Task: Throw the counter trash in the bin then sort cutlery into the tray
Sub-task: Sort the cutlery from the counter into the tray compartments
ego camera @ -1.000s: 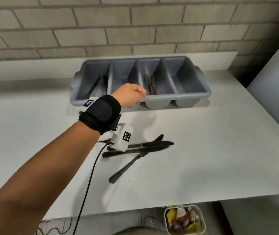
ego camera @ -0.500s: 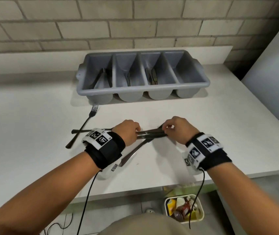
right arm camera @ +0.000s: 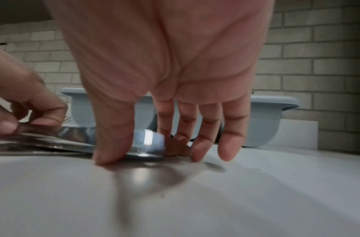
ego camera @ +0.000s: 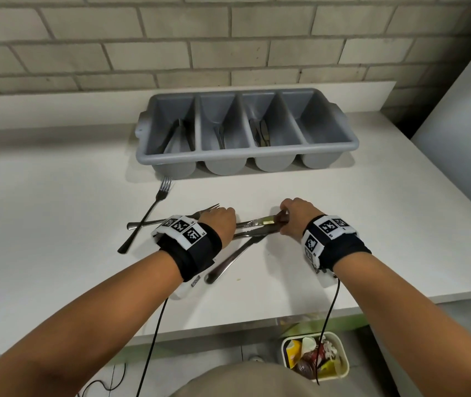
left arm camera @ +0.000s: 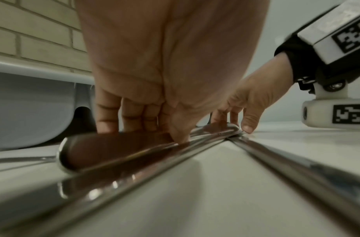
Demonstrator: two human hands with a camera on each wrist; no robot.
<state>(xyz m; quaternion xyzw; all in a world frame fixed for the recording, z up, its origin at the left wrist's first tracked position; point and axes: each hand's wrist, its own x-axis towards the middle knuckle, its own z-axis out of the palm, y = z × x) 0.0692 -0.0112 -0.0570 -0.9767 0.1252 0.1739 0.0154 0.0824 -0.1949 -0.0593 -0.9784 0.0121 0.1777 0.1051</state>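
A grey four-compartment cutlery tray (ego camera: pixel 328 149) stands at the back of the white counter, with cutlery in its three left compartments. Two knives (ego camera: pixel 252 227) lie side by side between my hands. My left hand (ego camera: pixel 220 223) pinches the handle end of the far knife (left arm camera: pixel 114 144) between thumb and fingers (left arm camera: pixel 108 118). My right hand (ego camera: pixel 291 219) pinches its blade tip (right arm camera: pixel 148 142), with the thumb in front and the fingers (right arm camera: pixel 203 139) behind. A third piece (ego camera: pixel 234 260) lies diagonally under them. Two crossed forks (ego camera: pixel 154 207) lie to the left.
A small bin (ego camera: pixel 343 371) holding wrappers and other trash stands on the floor below the counter's front edge, on the right. A brick wall runs behind the tray. A white panel (ego camera: pixel 463 138) borders the counter on the right.
My left hand came back from the tray to the knives. My right hand came into view and took hold of the blade end. In the last half second the hands have hardly moved.
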